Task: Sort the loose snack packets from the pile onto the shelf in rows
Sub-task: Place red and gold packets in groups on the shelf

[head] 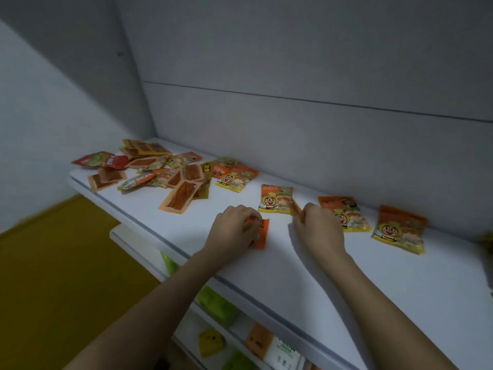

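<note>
Lying on the shelf [373,276], an orange packet [261,233] is gripped by curled left-hand [232,231] fingers; a thin packet [297,209] is pinched by the right hand [318,228].

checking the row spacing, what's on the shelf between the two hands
In the head view, only bare white shelf lies between the left hand and right hand.

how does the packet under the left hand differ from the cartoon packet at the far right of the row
The packet under the left hand is plain orange, mostly covered and gripped by the left hand, near the shelf's front. The far-right cartoon packet shows a smiling face with yellow edging, looks larger, and lies untouched nearer the wall. Both lie on the white shelf.
</note>
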Demonstrator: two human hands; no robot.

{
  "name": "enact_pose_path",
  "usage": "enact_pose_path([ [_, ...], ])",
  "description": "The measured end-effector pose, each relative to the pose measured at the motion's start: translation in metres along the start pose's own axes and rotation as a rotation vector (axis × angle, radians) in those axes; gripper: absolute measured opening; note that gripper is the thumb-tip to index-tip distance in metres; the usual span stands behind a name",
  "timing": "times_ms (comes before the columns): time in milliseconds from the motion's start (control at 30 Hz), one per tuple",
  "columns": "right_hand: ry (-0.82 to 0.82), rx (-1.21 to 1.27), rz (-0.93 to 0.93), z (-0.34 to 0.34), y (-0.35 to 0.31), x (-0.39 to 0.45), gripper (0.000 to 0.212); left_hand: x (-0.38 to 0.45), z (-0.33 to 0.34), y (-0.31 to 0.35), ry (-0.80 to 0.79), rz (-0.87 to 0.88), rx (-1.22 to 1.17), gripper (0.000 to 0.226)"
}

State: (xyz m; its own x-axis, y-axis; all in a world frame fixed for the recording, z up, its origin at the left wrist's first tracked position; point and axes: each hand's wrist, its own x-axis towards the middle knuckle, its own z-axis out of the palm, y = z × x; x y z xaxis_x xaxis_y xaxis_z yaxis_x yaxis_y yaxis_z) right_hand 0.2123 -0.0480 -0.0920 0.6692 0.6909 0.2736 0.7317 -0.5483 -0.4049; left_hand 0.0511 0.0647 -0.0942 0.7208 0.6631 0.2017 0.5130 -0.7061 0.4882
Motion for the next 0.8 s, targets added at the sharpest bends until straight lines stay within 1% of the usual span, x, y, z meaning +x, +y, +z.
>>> enact_pose_path([
  [67,0.083,0.186,0.015,-0.012,0.002,0.008,0.023,0.007,0.003,-0.001,0.072,0.043,-0.045,0.022],
  [100,0.070,0.346,0.032,-0.020,0.001,0.013,0.023,0.012,0.003,0.001,0.116,0.057,-0.091,0.021],
  [167,-0.059,0.727,0.069,-0.032,-0.009,0.020,0.026,0.023,-0.002,0.004,0.158,0.043,-0.265,0.017],
  [200,-0.143,0.904,0.100,-0.034,-0.017,0.020,0.026,0.028,-0.007,0.007,0.138,0.010,-0.406,0.015],
  [233,-0.217,1.016,0.123,-0.033,-0.025,0.021,0.021,0.032,-0.012,0.009,0.097,-0.023,-0.565,0.016],
  [267,-0.267,1.063,0.132,-0.030,-0.033,0.022,0.014,0.036,-0.017,0.008,0.055,-0.044,-0.720,0.018],
  [300,-0.296,1.078,0.136,-0.026,-0.042,0.023,0.008,0.039,-0.022,0.006,0.026,-0.056,-0.838,0.019],
  [367,-0.330,1.094,0.131,-0.015,-0.060,0.025,0.004,0.039,-0.030,-0.006,0.038,-0.038,-0.959,0.015],
  [433,-0.361,1.059,0.109,-0.003,-0.079,0.029,0.004,0.035,-0.035,-0.022,0.118,-0.021,-0.985,0.010],
  [567,-0.437,0.893,-0.062,0.031,-0.125,0.040,0.009,0.029,-0.048,-0.069,0.292,-0.127,-0.988,0.010],
  [633,-0.401,0.775,-0.125,0.047,-0.152,0.050,0.021,0.031,-0.062,-0.097,0.358,-0.164,-0.991,0.009],
  [700,-0.302,0.668,-0.137,0.063,-0.177,0.061,0.031,0.034,-0.079,-0.127,0.421,-0.208,-0.956,0.016],
  [733,-0.259,0.615,-0.134,0.070,-0.189,0.066,0.031,0.036,-0.088,-0.141,0.449,-0.229,-0.936,0.018],
  [800,-0.214,0.480,-0.123,0.088,-0.207,0.077,0.022,0.041,-0.102,-0.168,0.482,-0.262,-0.912,0.022],
])
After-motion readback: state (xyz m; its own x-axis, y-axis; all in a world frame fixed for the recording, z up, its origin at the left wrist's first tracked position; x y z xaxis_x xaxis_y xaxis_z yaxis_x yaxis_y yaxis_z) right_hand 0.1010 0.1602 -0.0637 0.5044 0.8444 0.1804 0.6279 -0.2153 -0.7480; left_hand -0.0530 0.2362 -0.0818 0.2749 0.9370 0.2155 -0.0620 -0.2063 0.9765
